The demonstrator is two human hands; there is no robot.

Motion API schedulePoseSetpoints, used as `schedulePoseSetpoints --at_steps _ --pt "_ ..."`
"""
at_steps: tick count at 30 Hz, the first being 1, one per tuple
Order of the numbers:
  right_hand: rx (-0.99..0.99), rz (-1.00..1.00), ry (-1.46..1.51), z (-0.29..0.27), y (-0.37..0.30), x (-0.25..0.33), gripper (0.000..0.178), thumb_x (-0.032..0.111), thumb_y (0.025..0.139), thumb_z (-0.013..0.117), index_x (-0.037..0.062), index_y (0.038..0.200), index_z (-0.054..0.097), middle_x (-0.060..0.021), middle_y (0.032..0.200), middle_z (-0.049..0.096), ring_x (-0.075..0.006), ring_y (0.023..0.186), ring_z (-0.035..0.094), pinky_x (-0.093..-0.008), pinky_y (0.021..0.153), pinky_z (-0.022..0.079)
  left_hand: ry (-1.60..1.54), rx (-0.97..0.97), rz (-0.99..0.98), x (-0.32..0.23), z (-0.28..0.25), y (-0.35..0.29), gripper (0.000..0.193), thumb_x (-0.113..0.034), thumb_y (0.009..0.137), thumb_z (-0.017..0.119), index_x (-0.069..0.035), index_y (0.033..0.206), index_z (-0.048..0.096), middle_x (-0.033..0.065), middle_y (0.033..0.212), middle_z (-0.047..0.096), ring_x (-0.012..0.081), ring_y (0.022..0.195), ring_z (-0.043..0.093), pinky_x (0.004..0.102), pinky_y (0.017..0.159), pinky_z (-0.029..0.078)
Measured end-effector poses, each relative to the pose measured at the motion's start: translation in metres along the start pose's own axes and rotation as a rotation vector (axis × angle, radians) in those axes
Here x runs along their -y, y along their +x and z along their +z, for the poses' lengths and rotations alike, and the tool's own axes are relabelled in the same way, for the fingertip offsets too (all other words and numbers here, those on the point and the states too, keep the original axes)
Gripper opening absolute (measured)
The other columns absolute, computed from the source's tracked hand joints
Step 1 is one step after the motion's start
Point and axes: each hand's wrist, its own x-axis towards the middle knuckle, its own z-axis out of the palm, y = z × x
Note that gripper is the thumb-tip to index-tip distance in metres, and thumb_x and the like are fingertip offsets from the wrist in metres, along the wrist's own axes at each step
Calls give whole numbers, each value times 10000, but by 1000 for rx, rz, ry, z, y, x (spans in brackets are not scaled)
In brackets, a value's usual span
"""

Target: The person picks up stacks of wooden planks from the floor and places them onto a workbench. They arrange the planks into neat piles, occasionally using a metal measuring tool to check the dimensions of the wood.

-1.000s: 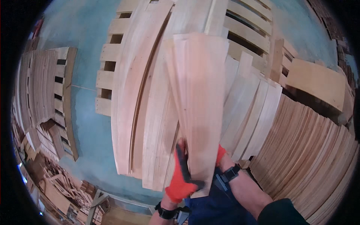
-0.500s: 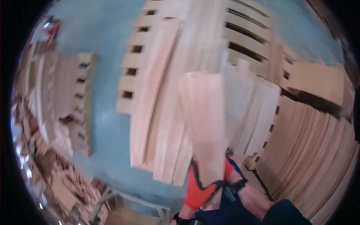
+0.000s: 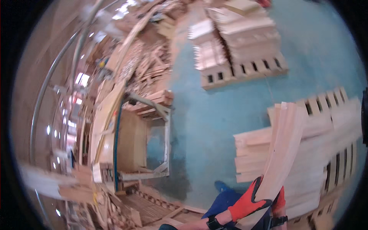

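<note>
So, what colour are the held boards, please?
The held boards are pale pinkish tan, seen best in the head view.

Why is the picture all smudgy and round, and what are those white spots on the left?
In the head view, black corners and a curved pipe suggest fisheye bending; in the head view, the board stack at the top is streaky, probably motion blur; in the head view, the white spots are glare, too bright for detail.

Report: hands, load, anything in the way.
Left gloved hand gripping bunched wood strips; right gloved hand at their right side, fingers hidden. Strips slant up, rightward. Plank stack behind strips in view.
</note>
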Motion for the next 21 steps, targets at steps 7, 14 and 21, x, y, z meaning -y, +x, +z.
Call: schedulePoseSetpoints --at_steps 7,14,21 --pt "313 494 731 209 12 55 570 476 1019 432 91 1437 474 -120 1365 587 -288 1227 573 -457 1045 464 -5 -384 276 -47 -153 -124 984 -407 866 742 21 1554 183 214 1573 284 300 1473 271 407 1196 244" --pt "716 493 321 401 35 45 511 460 1013 452 104 1377 492 -111 1319 574 -261 1166 555 -433 1019 445 -11 -861 285 -77 -310 -247 998 -463 840 756 54 1519 239 253 1522 345 333 1413 372 419 1162 317" --pt "1069 -384 -454 674 53 83 385 291 1050 452 53 1320 589 -61 1133 678 -129 1002 582 -303 880 473 -252 -1152 498 -93 -435 -326 777 -300 937 688 26 1518 288 203 1386 522 286 1253 516 370 1043 428"
